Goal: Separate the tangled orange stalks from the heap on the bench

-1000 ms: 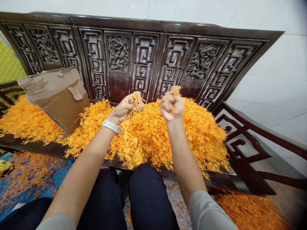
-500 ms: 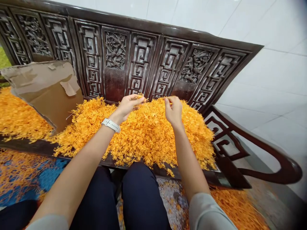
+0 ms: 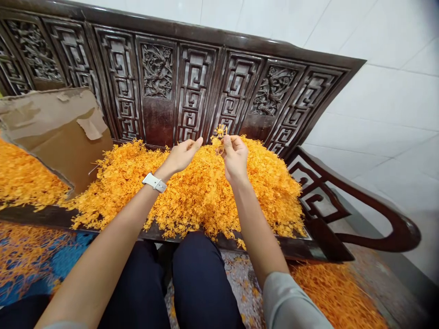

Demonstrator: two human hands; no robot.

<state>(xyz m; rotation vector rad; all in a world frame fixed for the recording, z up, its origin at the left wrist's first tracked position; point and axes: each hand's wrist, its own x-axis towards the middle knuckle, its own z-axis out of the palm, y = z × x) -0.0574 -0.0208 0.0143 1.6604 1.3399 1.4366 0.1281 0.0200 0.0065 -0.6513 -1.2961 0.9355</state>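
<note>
A big heap of small orange plastic flower pieces covers the seat of a dark carved wooden bench. My right hand is raised over the heap, its fingers pinched on an orange flower sprig. My left hand, with a white watch at the wrist, hovers just left of it, fingers stretched toward the sprig and holding nothing that I can see.
A torn cardboard box flap leans on the bench at the left, with more orange pieces beyond it. Orange scraps litter the floor and a blue mat. My dark-trousered knees are below. The bench's armrest curves at right.
A second ago both hands were clenched on orange strands held high. They dropped to the heap, and now the right hand has lifted a sprig while the left has opened.
</note>
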